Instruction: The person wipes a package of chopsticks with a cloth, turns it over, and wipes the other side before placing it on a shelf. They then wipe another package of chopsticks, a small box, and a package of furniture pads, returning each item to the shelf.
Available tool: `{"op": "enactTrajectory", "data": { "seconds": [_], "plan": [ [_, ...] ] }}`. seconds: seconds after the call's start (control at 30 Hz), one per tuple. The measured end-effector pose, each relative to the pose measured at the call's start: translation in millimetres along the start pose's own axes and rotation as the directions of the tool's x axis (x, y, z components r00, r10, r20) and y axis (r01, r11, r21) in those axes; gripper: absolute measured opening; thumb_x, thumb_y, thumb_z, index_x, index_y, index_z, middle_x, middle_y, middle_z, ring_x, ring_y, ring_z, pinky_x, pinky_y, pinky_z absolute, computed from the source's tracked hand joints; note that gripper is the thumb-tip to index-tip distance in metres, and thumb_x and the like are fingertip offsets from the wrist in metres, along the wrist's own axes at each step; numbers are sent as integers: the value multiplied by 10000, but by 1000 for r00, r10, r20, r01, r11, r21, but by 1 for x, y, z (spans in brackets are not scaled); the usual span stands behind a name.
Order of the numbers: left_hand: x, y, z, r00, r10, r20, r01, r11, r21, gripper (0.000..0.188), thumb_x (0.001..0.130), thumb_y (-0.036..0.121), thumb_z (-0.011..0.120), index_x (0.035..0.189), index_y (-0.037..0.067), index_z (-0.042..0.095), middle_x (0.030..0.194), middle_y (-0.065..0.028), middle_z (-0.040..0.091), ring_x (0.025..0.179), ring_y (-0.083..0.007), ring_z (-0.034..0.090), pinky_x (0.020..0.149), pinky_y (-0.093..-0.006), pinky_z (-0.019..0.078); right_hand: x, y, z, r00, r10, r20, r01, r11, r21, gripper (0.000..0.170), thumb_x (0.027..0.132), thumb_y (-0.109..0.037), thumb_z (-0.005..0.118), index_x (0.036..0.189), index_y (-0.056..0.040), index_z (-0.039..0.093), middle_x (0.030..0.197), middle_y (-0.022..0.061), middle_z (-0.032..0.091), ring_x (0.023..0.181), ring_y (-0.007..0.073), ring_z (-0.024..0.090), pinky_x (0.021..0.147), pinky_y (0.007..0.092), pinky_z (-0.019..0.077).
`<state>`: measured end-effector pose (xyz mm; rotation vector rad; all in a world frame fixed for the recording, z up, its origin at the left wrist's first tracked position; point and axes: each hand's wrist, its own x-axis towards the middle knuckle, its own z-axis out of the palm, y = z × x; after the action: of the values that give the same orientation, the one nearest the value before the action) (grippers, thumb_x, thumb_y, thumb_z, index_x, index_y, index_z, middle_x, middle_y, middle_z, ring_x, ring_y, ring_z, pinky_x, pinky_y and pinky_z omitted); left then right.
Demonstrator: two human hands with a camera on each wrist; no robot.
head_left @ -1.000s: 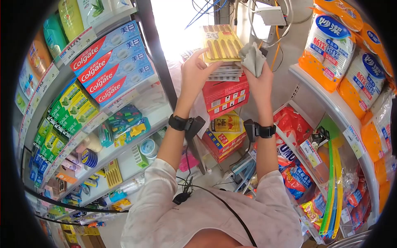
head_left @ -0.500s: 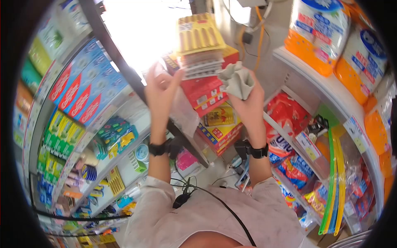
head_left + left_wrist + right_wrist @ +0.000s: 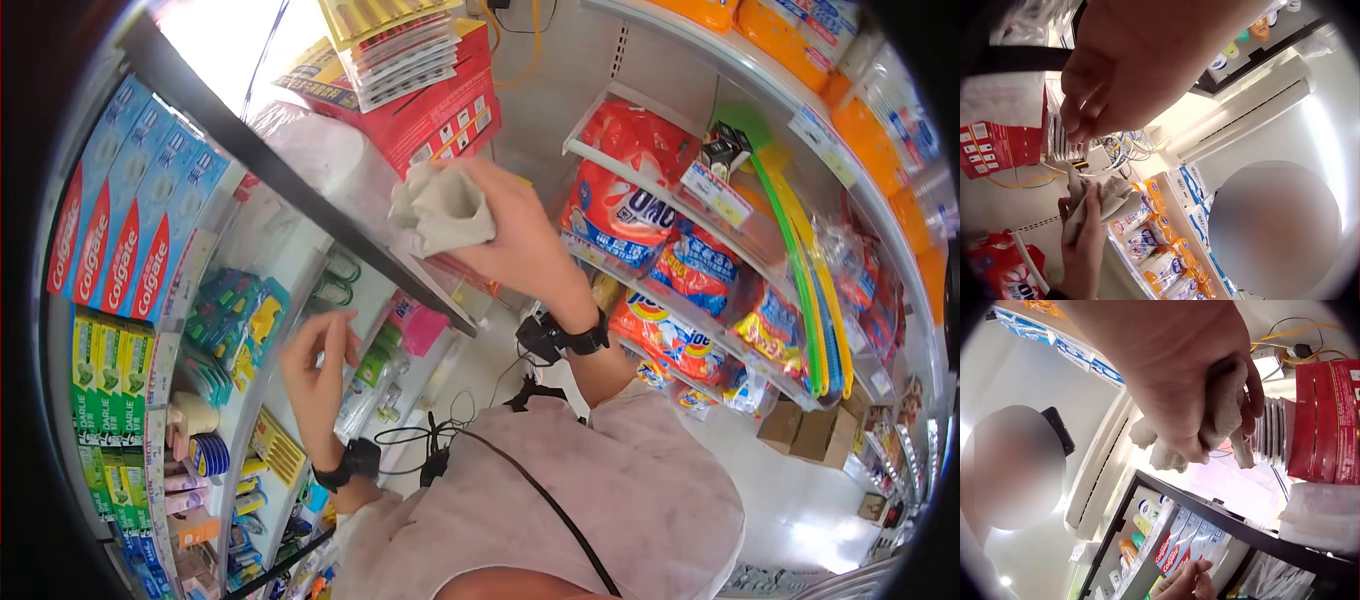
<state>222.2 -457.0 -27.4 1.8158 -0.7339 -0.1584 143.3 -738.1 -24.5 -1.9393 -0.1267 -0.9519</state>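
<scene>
A crumpled grey cloth (image 3: pixel 440 208) is bunched up in my right hand (image 3: pixel 520 235), the fingers wrapped around it. In the right wrist view, folds of the cloth (image 3: pixel 1225 409) stick out past the thumb and fingertips. My left hand (image 3: pixel 318 375) hangs in front of the left shelves with loosely bent fingers and holds nothing. Beyond the right hand, a stack of yellow-topped packs (image 3: pixel 400 70) rests on red cartons (image 3: pixel 450 115). A whitish plastic bag (image 3: pixel 325 150) lies beside the cartons.
A dark shelf post (image 3: pixel 290 190) slants between the left shelves and the cartons. Colgate boxes (image 3: pixel 125 210) and green Darlie boxes (image 3: pixel 110 375) fill the left shelves. Red detergent bags (image 3: pixel 625 180) and long green and yellow plastic strips (image 3: pixel 800 270) are on the right.
My head view has swung right and down. Both hands have moved away from the yellow-topped stack; the left has dropped toward the left shelves. The right still holds the cloth.
</scene>
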Motion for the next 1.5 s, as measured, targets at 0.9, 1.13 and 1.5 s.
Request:
{"op": "enactTrajectory", "data": {
  "seconds": [0.9, 1.13, 1.5],
  "plan": [
    [-360, -266, -270, 773, -530, -349, 436, 843, -314, 362, 1016, 280, 624, 1256, 11, 661, 1086, -113, 712, 920, -173, 696, 751, -295, 556, -237, -124, 457, 590, 220, 777, -349, 937, 1, 585, 835, -129, 752, 1324, 105, 532, 1246, 270, 648, 1163, 385, 641, 1004, 421, 486],
    [-370, -340, -283, 696, -200, -690, 398, 907, 138, 470, 933, 216, 698, 1321, -31, 598, 1256, -201, 650, 1148, -324, 623, 987, -409, 499, -279, -72, 565, 796, 158, 585, -185, 983, -13, 541, 805, -125, 735, 1288, 51, 564, 1136, 273, 672, 1077, 447, 643, 976, 475, 477],
    [-349, -411, -302, 762, -485, -429, 457, 872, -176, 593, 939, 245, 706, 1413, -49, 506, 1248, -217, 661, 1126, -301, 625, 991, -384, 474, -304, -60, 602, 811, 130, 571, -85, 991, -105, 503, 753, -50, 695, 1250, -19, 619, 1092, 239, 687, 1033, 441, 645, 885, 492, 526]
  ]
}}
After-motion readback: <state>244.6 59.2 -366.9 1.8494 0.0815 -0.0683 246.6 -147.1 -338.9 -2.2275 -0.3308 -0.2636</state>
